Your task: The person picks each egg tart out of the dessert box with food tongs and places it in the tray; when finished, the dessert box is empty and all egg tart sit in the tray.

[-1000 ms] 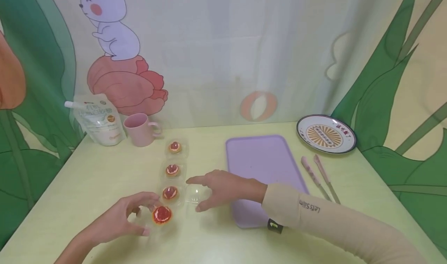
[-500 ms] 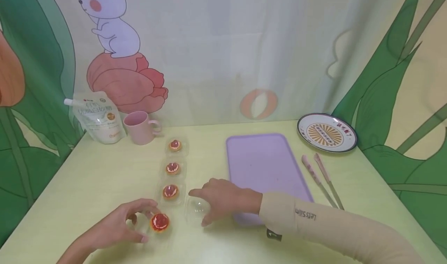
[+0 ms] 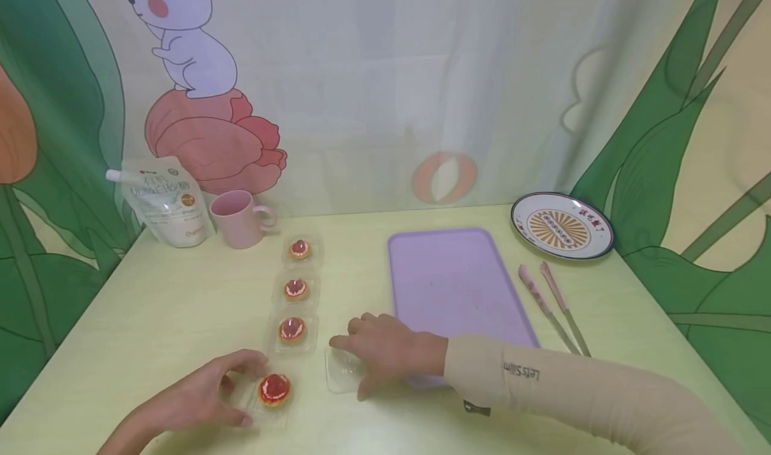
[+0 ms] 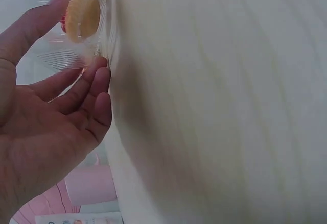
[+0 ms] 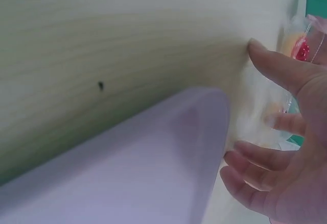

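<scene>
In the head view my left hand (image 3: pixel 201 393) holds the edges of a clear plastic box base (image 3: pixel 276 420) between thumb and fingers. A small red-topped tart (image 3: pixel 274 389) sits in it; the left wrist view shows this tart (image 4: pixel 83 16) side-on, with my left hand (image 4: pixel 56 91) beside it. My right hand (image 3: pixel 385 351) spans a clear domed lid (image 3: pixel 343 373) at the table, index finger at its far edge and thumb near its right corner. Fingers of the right hand (image 5: pixel 286 137) are spread in the right wrist view, where the lid is hard to make out.
Several more tarts in clear boxes form a column: a near tart (image 3: pixel 292 330), a middle one and a far one. A purple tray (image 3: pixel 452 274) lies under the right wrist. Behind stand a pink mug (image 3: pixel 236 219) and a pouch (image 3: pixel 168 204). Pink-handled utensils (image 3: pixel 551 304) and a plate (image 3: pixel 561 227) lie right.
The lid has moved nearer and slightly right with my right hand, away from the tart boxes, and now lies flatter. My left hand and the open tart box have shifted slightly nearer.
</scene>
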{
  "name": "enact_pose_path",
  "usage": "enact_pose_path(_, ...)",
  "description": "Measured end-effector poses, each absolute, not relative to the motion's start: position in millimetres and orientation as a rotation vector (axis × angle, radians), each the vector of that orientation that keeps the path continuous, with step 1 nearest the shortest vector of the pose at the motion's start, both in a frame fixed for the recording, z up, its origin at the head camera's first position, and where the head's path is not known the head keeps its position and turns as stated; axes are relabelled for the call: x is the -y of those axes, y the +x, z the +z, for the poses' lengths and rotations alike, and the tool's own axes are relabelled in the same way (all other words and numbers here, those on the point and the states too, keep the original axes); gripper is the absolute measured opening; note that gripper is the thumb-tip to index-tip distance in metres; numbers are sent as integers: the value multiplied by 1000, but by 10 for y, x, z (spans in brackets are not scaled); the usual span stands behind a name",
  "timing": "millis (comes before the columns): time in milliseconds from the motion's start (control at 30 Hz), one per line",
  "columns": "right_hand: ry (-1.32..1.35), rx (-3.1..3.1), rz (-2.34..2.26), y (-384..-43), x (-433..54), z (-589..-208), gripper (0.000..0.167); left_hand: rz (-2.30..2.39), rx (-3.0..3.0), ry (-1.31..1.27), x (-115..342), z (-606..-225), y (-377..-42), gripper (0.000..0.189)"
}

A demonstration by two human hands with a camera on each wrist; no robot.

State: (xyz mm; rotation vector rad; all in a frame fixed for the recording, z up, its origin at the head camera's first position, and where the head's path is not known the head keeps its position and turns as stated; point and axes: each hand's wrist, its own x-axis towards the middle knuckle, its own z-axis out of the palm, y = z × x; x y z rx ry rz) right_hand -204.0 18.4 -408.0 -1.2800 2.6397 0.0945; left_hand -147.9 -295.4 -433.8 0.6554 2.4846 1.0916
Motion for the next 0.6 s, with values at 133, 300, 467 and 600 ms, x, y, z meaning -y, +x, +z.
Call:
enact_pose_path(133,-1270,-2648,80,-2034,-176,-4082,83,1050,-2464,642,2976,-4320,-1477,75)
enact_pose_path(300,-1244,-2641,39,-2036,-201,-4086,81,1014,-2430,604,2982,-4295,-1473,82)
enact_pose_path(467,-1214,-2635,-20,-2035,-237,-4075,81,1016,-2499,718,2965,-4316,-1465,78)
enact_pose_path(600,-1219,-2630,-50,-2028,-254,-4066,81,988,-2556,783,2957,-4333,-1452,82)
